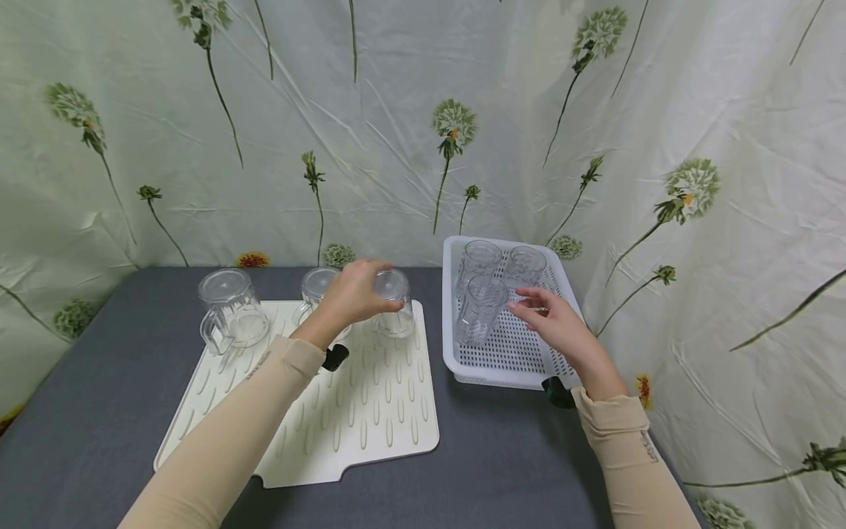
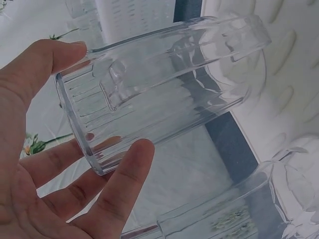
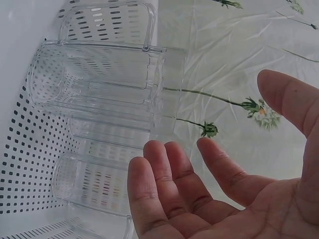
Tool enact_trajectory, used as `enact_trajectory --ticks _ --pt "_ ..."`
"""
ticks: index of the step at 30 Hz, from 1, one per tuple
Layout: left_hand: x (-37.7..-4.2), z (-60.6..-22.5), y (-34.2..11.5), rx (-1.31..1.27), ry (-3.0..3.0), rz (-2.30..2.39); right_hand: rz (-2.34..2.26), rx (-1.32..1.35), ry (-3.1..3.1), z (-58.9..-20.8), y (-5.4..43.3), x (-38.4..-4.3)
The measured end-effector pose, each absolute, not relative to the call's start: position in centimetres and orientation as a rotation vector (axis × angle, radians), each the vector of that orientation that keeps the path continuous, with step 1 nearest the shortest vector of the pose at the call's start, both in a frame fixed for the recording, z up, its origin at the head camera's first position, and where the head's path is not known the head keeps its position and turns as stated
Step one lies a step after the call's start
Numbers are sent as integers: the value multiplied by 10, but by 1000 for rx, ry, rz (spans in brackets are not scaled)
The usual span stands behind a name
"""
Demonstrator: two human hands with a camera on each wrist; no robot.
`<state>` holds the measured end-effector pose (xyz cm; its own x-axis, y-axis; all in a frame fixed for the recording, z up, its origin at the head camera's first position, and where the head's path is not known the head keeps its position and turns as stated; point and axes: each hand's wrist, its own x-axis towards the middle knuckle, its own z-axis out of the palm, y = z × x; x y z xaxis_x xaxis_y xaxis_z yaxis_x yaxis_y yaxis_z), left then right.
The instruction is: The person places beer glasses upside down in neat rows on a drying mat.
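Observation:
My left hand (image 1: 357, 294) is at the right-hand end of a white ridged drying mat (image 1: 390, 389). Thumb and fingers grip the base end of a clear glass mug (image 2: 169, 74), which stands upside down on the mat. Just left of it, partly hidden by that hand, is a second upturned mug (image 1: 320, 281). A third mug (image 1: 234, 312) is upside down at the mat's far left corner. Over a white perforated basket (image 1: 502, 376), my right hand (image 1: 555, 323) has loosely bent fingers and holds nothing. Beside its fingertips stands an upright glass mug (image 1: 481, 312) in the basket.
Two more glass mugs, one at the back left (image 1: 481, 257) and another at the back right (image 1: 526, 266), stand in the basket. A dark grey cloth (image 1: 99, 389) covers the table. Behind hangs a pale curtain (image 1: 390, 132) with a dandelion print.

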<state>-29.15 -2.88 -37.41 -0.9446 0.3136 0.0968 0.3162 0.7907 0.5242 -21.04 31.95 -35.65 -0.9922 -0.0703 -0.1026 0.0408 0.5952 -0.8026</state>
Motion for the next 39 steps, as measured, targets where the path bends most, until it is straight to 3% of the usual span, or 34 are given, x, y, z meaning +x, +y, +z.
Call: enact_trajectory --ticks 39 --pt "-297 -383 -16 -417 -2954 -860 -1180 7 2760 -363 309 -233"
